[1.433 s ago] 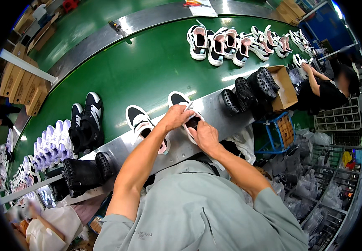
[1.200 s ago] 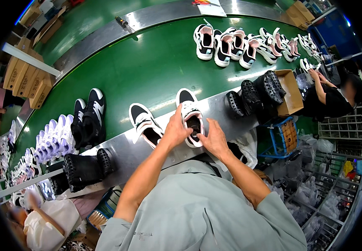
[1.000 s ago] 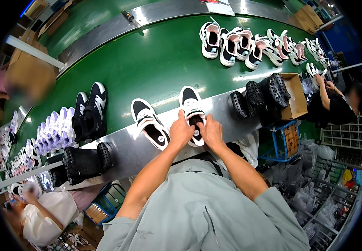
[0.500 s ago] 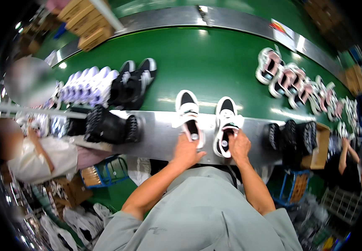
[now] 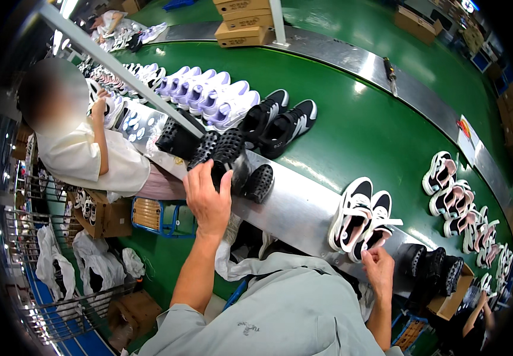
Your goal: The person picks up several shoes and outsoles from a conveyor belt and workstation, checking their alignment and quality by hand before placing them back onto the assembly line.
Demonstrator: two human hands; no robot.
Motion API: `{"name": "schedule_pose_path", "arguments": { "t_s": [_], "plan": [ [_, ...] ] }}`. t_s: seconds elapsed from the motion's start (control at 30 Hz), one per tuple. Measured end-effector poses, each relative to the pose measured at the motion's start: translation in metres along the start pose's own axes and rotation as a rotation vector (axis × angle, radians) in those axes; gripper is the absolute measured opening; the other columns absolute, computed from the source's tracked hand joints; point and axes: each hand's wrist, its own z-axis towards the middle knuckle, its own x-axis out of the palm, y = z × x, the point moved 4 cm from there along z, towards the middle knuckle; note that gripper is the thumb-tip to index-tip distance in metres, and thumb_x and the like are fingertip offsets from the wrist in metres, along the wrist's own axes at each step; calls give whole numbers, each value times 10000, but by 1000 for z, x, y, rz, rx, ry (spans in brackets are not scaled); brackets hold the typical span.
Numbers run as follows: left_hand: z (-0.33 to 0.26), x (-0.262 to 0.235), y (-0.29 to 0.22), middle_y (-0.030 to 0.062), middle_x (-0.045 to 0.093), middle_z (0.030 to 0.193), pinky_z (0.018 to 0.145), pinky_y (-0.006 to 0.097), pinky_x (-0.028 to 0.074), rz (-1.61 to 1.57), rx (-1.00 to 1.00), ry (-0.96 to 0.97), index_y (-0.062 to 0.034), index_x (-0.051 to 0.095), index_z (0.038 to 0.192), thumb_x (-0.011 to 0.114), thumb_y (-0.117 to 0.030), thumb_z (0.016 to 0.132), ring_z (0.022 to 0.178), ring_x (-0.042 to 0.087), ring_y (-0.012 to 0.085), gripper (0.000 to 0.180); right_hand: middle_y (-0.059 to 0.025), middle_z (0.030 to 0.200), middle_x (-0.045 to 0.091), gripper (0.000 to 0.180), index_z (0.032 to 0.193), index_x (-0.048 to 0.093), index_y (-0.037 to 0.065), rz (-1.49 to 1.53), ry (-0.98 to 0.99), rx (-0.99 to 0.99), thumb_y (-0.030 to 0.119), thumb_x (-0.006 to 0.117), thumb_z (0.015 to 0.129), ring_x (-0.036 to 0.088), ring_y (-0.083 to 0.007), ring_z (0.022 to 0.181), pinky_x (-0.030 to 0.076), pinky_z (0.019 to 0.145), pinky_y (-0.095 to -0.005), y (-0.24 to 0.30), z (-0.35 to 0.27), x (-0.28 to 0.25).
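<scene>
Left grip point(image 5: 210, 199), thumb spread, was at black studded blocks point(image 5: 230, 146) in the head view, and right grip point(image 5: 379, 267), fingers bunched, by the heel of a benchtop sneaker point(image 5: 379, 213), both holds unclear, the sneaker probably light, pliable, best pinched there.

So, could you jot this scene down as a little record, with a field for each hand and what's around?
Left hand: fingers spread at black studded pieces; contact unclear
Right hand: fingertips at the heel of a black-and-white shoe
Beside that shoe: matching shoe
Surfaces: metal ledge along a green tabletop
Toward the left: black shoes, then lavender-and-white shoes
Nearby: person in a white top
</scene>
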Motion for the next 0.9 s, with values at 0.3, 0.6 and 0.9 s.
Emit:
{"name": "schedule_pose_path", "arguments": {
  "t_s": [0.3, 0.6, 0.9],
  "plan": [
    [-2, 13, 95, 216, 586, 1248, 1010, 482, 436, -1, -159, -32, 52, 588, 1273, 792, -359, 831, 1139, 542, 401, 638, -92, 741, 692, 268, 980, 678, -65, -17, 126, -121, 187, 730, 905, 644, -141, 645, 522, 592, -301, 64, -1, 51],
    [9, -19, 94, 178, 705, 1021, 887, 448, 483, 134, -158, -40, 14, 715, 1050, 800, -195, 822, 967, 649, 335, 321, -160, 814, 671, 296, 908, 648, -41, -144, 143, -383, 253, 678, 931, 633, -235, 712, 506, 663, -411, 53, -1, 58],
    [-42, 6, -162, 202, 633, 1124, 919, 473, 480, -567, 566, 298, 52, 645, 1158, 801, -70, 785, 1032, 595, 394, 422, -124, 1160, 638, 692, 1402, 408, 35, 1138, 326, -272, 444, 713, 935, 640, -182, 972, 557, 743, -315, 150, -7, 54]
  ]
}}
